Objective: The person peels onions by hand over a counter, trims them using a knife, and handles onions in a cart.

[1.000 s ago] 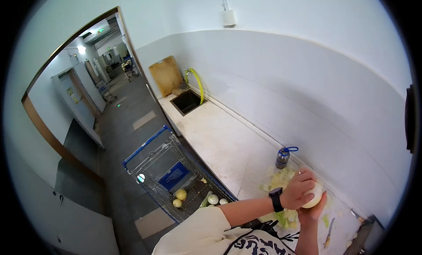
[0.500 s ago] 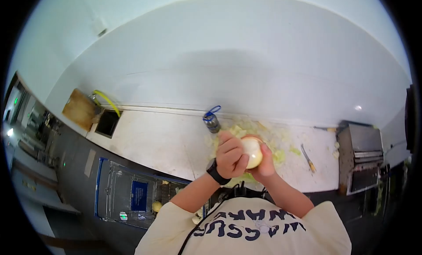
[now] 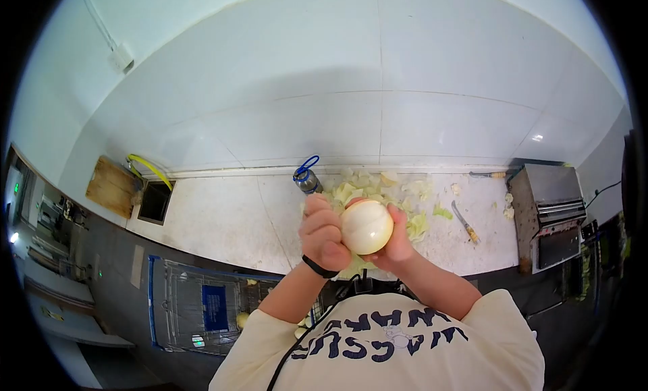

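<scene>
Clamping pale round vegetable [image 3: 368, 227] with right fingers [image 3: 399, 229], left fingers [image 3: 320, 221] curled together, counter [image 3: 223, 219] stretching to sink [image 3: 156, 202] edge.

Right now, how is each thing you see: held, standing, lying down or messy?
Round vegetable: pale, shiny, held up.
Right hand: curved around the vegetable.
Left hand: fingers curled, beside the vegetable; contact unclear.
Leafy scraps: scattered on the counter.
Bottle: standing upright.
Nearer knife: lying down, blade bare.
Farther knife: lying down by the wall.
Cutting board: propped up beside the sink.
Hose: arched toward the sink.
Shopping cart: some round things inside.
</scene>
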Demonstrator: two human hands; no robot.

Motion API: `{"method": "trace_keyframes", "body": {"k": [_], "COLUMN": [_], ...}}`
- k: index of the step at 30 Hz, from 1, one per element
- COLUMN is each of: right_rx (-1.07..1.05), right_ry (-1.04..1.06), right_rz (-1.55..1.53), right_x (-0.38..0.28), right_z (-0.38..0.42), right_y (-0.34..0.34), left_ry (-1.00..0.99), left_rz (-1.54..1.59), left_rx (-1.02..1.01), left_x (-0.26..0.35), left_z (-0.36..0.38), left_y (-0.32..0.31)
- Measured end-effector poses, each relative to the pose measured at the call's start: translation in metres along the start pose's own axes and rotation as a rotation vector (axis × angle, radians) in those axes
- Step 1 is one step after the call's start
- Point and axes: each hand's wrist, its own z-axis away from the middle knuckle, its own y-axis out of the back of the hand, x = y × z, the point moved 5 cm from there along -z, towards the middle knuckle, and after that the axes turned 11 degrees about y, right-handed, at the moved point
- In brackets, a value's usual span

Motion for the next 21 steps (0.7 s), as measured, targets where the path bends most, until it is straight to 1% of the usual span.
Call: {"method": "trace_keyframes", "body": {"k": [1, 3, 5, 6, 7, 8, 9, 11, 12, 14, 17, 18, 21], "right_rx": [-0.051, -0.152, -0.088, -0.055, -0.073, -0.089, -0.103, -0.041, -0.01, -0.024, -0.061, -0.076, -0.094], "right_ry": [0.014, 0.039, 0.156, 0.216, 0.266, 0.315, 0.364, 0.386, 0.396, 0.398, 0.382, 0.376, 0.335], "right_rz": [-0.063, -0.185, -0.085, -0.038, -0.034, -0.033, -0.032, -0.035, -0.035, 0.039, 0.113, 0.131, 0.117], "right_x": [0.0, 0.002, 0.0, -0.002, -0.006, -0.01, -0.013, -0.014, -0.014, -0.009, -0.011, -0.013, -0.009], "right_z": [-0.001, -0.005, -0.006, -0.005, -0.005, -0.004, -0.003, -0.004, -0.004, -0.004, 0.002, 0.003, 0.004], "right_y": [-0.001, 0.001, 0.009, 0.011, 0.011, 0.01, 0.01, 0.011, 0.012, 0.02, 0.013, 0.009, 0.01], "left_ry": [0.021, 0.214, 0.341, 0.371, 0.397, 0.417, 0.404, 0.383, 0.311, 0.169, -0.002, -0.01, 0.041], "left_rz": [0.047, -0.158, -0.36, -0.46, -0.56, -0.596, -0.545, -0.444, -0.392, -0.288, -0.359, -0.342, -0.302], "left_rx": [0.059, 0.03, -0.046, -0.117, -0.191, -0.273, -0.235, -0.16, -0.2, -0.275, -0.259, -0.191, -0.19], "left_x": [-0.005, -0.027, -0.043, -0.049, -0.055, -0.057, -0.053, -0.043, -0.033, -0.014, -0.007, -0.009, -0.011], "left_z": [0.0, 0.0, -0.004, -0.008, -0.011, -0.006, -0.004, -0.001, 0.0, 0.003, 0.009, 0.01, 0.008], "left_y": [0.002, 0.013, 0.009, 0.004, 0.0, 0.0, 0.0, -0.001, -0.004, -0.011, -0.021, -0.02, -0.02]}}
